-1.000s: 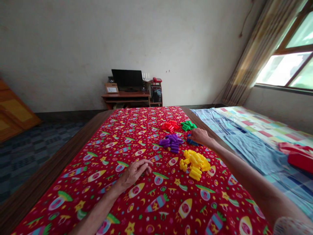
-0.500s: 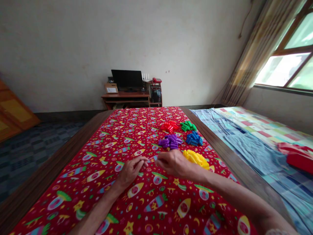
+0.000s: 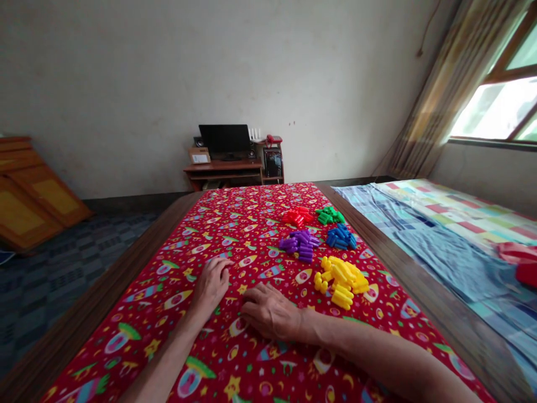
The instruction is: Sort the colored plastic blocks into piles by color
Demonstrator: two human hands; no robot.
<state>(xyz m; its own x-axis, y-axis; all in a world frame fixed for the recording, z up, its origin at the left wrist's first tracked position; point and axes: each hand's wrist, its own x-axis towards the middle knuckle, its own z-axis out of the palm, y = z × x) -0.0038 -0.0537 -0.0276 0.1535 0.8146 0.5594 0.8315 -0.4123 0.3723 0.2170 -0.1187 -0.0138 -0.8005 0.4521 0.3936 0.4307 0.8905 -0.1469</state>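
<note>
My left hand (image 3: pixel 212 285) rests on the red patterned cloth (image 3: pixel 235 224), fingers stretched forward and nothing seen in them. Palm down just right of it lies my right hand (image 3: pixel 271 310), its fingers loosely bent on the cloth; no object shows under it. Nearest to the right hand is a heap of yellow plastic pieces (image 3: pixel 346 274), small and rod-like. Farther back sit heaps of purple pieces (image 3: pixel 300 244), blue pieces (image 3: pixel 342 237), red pieces (image 3: pixel 297 216) and green pieces (image 3: pixel 330 215), each colour apart.
The cloth covers a table with dark wooden edges (image 3: pixel 377 240). Along its right side stands a bed with a checked cover (image 3: pixel 474 218). A desk (image 3: pixel 226 167) with a monitor (image 3: pixel 224 140) is against the far wall. At the left is a wooden cabinet (image 3: pixel 37 193).
My right hand has drawn back toward me and left, away from the heaps, and its closed fingers have loosened. The yellow heap is now uncovered. The view has swung slightly left.
</note>
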